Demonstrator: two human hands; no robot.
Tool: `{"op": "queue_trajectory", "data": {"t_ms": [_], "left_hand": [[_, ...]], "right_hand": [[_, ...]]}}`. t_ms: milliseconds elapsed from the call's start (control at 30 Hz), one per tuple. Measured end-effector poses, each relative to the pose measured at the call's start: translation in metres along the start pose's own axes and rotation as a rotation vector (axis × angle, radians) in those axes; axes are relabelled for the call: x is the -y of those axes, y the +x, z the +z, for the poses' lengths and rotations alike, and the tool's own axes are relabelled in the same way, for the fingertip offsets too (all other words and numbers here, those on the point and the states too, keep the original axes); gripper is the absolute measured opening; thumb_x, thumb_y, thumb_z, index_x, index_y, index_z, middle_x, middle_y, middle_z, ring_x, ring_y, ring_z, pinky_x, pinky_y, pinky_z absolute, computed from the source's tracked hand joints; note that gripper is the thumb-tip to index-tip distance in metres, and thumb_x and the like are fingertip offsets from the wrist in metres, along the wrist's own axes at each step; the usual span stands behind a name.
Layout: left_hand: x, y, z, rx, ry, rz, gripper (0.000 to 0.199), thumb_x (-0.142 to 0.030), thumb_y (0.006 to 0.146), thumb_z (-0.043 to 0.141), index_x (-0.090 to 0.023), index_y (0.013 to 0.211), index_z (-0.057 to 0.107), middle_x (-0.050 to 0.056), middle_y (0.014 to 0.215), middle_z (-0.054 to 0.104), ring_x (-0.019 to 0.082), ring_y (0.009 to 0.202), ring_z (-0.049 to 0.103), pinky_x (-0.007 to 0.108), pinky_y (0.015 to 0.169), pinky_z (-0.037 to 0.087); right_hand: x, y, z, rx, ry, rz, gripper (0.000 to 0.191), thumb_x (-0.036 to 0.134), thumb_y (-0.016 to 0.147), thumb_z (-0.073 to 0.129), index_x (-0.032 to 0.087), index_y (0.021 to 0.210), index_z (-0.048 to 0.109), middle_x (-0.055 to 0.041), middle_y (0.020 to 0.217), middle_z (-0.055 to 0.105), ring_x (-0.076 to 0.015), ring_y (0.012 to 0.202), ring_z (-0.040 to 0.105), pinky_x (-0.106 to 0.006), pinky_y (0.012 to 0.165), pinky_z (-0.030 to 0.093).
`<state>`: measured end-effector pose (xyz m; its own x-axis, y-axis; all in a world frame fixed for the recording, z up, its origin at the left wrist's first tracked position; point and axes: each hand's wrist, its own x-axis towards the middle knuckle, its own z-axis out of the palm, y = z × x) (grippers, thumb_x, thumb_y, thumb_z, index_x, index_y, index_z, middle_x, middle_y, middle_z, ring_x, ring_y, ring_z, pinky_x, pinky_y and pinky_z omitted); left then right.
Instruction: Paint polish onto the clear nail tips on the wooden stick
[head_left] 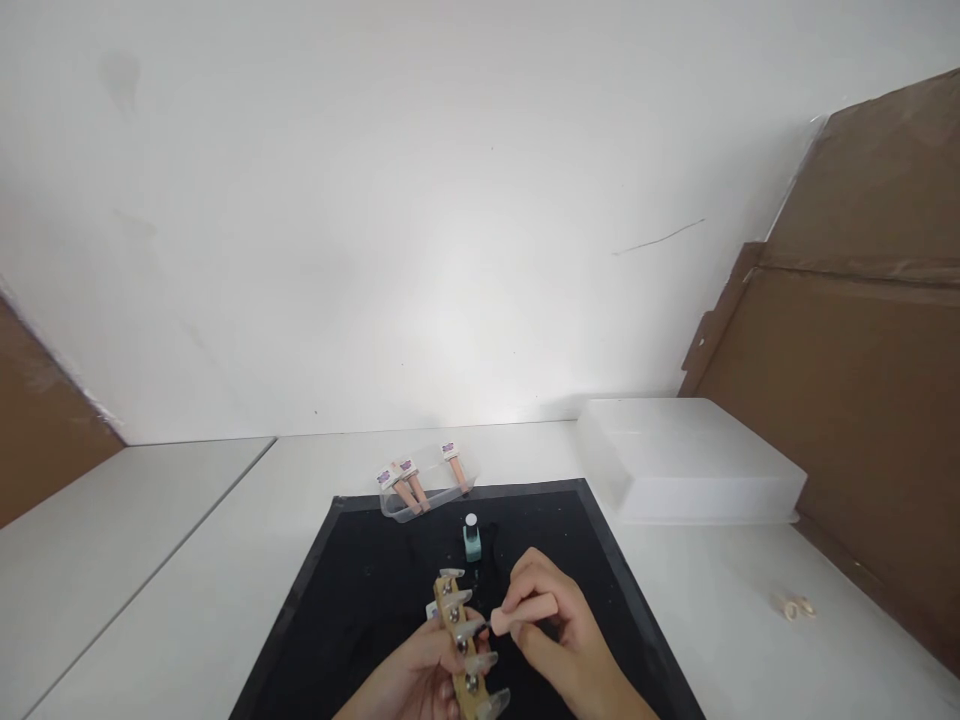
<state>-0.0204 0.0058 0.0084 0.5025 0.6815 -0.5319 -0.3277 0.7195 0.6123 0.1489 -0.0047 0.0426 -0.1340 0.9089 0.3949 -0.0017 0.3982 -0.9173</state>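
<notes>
My left hand (420, 665) is closed around a wooden nail display strip (469, 690), which carries several clear false nail tips (480, 662) on round metal mounts. Between the fingers of my right hand (562, 640) is a nail polish brush (534, 610) with a thick pink cap handle. Its dark bristle end is at one of the middle nail tips; whether it touches, I cannot tell. A small white-labelled piece (431, 609) shows beside my left hand, mostly hidden. Just beyond the strip, a teal nail polish bottle (472, 543) with a black-and-white cap stands upright.
A black mat (360, 580) lies under my hands on the white table (202, 600). At its far edge, a clear tray (405, 516) holds several pink tubes (417, 490) with white labels. An upturned white bin (697, 490) and some beige rings (793, 605) are on the right.
</notes>
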Motion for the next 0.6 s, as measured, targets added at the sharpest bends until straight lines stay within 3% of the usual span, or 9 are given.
{"op": "queue_trajectory", "data": {"t_ms": [167,333,600], "left_hand": [[-0.0002,0.0011,-0.0005,0.018,-0.01,-0.007,0.024,-0.007,0.053,0.056,-0.015,0.076,0.056,-0.004,0.059,0.053,0.004,0.045,0.038,0.019,0.048,0.03],[0.0007,0.0023,-0.0033,0.027,-0.003,-0.007,0.023,-0.007,0.052,0.056,-0.014,0.074,0.056,-0.005,0.055,0.051,0.002,0.04,0.028,0.018,0.046,0.027],[0.0002,-0.0007,0.0001,0.003,-0.001,0.004,0.025,-0.008,0.051,0.058,-0.016,0.074,0.055,-0.005,0.057,0.052,0.003,0.042,0.032,0.019,0.047,0.027]], "right_hand": [[-0.0018,-0.0005,0.0,-0.038,-0.003,0.025,0.011,0.008,0.067,0.053,0.018,0.063,0.057,-0.0013,0.067,0.048,-0.0164,0.06,0.047,-0.026,0.052,0.033],[-0.0062,-0.0015,0.0001,-0.062,0.007,0.032,0.01,0.014,0.071,0.061,0.018,0.062,0.056,0.0001,0.066,0.047,-0.0152,0.059,0.046,-0.025,0.053,0.033],[-0.0072,-0.0024,-0.0009,-0.094,0.015,0.046,0.01,0.012,0.071,0.057,0.018,0.063,0.056,0.0008,0.064,0.049,-0.0138,0.056,0.045,-0.024,0.05,0.031]]}}
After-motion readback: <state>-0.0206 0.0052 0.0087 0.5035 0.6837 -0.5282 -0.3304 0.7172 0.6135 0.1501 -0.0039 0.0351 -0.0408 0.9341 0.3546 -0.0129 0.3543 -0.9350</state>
